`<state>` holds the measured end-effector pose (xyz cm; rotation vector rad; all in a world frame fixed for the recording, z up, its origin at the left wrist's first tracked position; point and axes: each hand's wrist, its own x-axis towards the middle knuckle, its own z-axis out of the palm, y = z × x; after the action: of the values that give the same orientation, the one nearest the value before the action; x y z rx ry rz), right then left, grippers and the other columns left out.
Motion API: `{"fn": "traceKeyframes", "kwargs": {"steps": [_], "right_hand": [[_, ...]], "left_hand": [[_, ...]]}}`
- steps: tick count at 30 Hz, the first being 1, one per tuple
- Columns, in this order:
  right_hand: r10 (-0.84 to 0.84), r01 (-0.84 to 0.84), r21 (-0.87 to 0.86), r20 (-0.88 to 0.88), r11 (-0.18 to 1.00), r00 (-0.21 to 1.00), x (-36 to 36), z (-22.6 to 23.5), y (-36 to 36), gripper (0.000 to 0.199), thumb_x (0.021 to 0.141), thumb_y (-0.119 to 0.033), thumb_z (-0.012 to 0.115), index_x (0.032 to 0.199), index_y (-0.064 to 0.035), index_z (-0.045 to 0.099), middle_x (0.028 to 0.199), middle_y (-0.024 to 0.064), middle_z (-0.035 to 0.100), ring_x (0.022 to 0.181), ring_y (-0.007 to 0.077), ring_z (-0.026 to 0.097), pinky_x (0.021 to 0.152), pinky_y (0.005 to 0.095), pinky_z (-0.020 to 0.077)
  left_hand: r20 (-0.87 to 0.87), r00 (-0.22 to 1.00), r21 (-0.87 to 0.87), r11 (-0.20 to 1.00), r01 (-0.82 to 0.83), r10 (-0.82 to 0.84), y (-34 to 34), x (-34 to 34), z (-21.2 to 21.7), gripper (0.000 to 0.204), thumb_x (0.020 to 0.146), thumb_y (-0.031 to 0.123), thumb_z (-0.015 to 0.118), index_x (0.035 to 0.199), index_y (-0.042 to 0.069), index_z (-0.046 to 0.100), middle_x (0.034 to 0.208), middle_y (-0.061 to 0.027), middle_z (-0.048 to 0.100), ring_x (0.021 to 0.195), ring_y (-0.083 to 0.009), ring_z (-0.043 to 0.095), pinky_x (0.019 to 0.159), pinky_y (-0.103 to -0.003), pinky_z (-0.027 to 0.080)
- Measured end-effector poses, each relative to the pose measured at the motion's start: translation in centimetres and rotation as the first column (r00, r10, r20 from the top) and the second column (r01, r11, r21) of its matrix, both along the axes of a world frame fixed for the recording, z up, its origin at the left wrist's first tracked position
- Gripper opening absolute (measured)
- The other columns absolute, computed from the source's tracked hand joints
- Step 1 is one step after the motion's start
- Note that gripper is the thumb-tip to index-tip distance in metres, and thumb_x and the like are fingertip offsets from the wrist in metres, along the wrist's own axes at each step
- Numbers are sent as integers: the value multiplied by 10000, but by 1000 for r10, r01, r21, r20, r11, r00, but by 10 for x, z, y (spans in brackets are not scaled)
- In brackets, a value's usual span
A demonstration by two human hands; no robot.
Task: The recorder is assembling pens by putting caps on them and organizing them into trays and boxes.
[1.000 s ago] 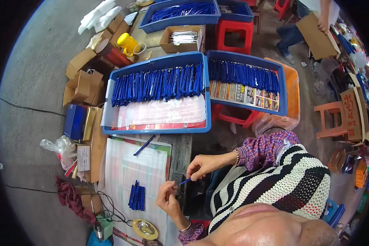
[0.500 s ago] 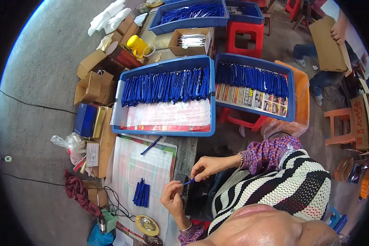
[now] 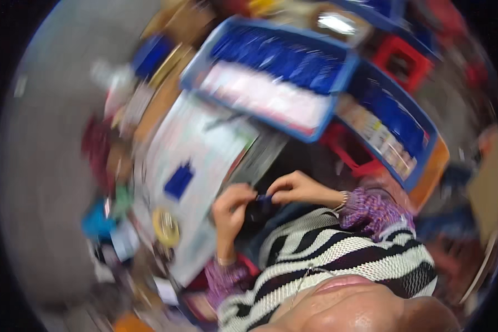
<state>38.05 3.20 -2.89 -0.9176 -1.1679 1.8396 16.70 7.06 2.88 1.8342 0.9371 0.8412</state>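
Observation:
Between my two hands, held low in front of my striped top, is a slim blue pen [image 3: 264, 198], blurred and mostly covered by fingers. My left hand [image 3: 231, 211] is closed at its left end, while the thumb and fingers of my right hand [image 3: 296, 188] pinch the other end. Left of my hands, a small group of blue pens [image 3: 179, 180] lies side by side on the pale sheet [image 3: 202, 160] covering the table. A lone pen, smeared by motion, rests on that sheet near the big tray.
A blue tray [image 3: 314, 135] with rows of blue pens stands beyond my hands. Right of it, another blue tray [image 3: 420, 176] sits above a red stool [image 3: 351, 152] and an orange crate [image 3: 436, 169]. A yellowish dish [image 3: 166, 227] is at the left; cardboard [image 3: 489, 185] is far right.
The whole view has swung round and blurred, so trays and table appear tilted. My hands have come closer together around the pen, which shows less between them.

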Motion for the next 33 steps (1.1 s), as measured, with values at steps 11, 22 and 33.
{"fn": "traceKeyframes", "kwargs": {"steps": [11,22,33], "right_hand": [[145,-137,-96,85,986,986,-39,6,-12,157,863,-62,554,977,33,605,807,30,594,669,81,504,610,210,385],[348,-326,-175,115,929,930,-93,15,12,154,863,-67,577,980,31,602,828,48,607,678,86,523,624,214,410],[370,-332,-209,180,920,912,-110,8,20,164,870,-91,589,997,12,597,842,46,612,688,87,536,624,215,421]], "left_hand": [[65,945,-2,947,-320,319,-57,-58,-7,136,739,1,603,859,33,658,801,-69,652,703,-171,623,626,-264,477],[-239,399,273,455,-847,885,-103,-261,-24,190,776,86,612,960,68,657,869,-47,677,786,-147,643,694,-288,500],[-466,-99,402,111,-909,879,-124,-414,-67,240,683,145,691,920,114,678,803,-77,645,773,-230,628,696,-351,492]]}}
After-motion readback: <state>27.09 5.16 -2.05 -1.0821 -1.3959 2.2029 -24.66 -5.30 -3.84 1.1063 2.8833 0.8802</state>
